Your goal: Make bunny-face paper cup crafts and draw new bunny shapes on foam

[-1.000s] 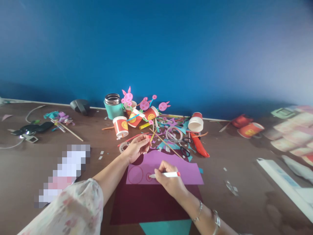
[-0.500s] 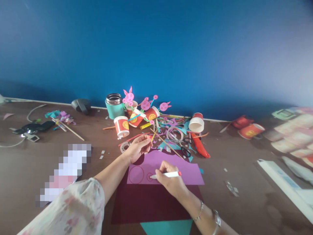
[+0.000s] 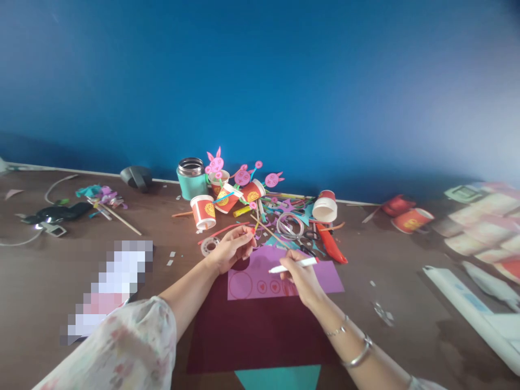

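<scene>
My right hand grips a white marker with a red end, its tip just over a purple paper sheet. A large red circle is drawn on the sheet's left part, with two small circles holding hearts beside it. Further red marks lie partly under my right hand. My left hand is closed in a pinch above the sheet's upper left; a small red and yellow bit shows at its fingertips, too small to name. Beneath the purple sheet lies dark maroon paper.
Behind my hands are red paper cups, pink paper animal heads, scissors, a tape roll and paper scraps. A teal jar stands by the blue wall. A red pouch-like item lies right of the scraps.
My right hand has moved right and up with the marker, off the small circle. The purple sheet has shifted right and slightly up. My left hand keeps its pinch.
</scene>
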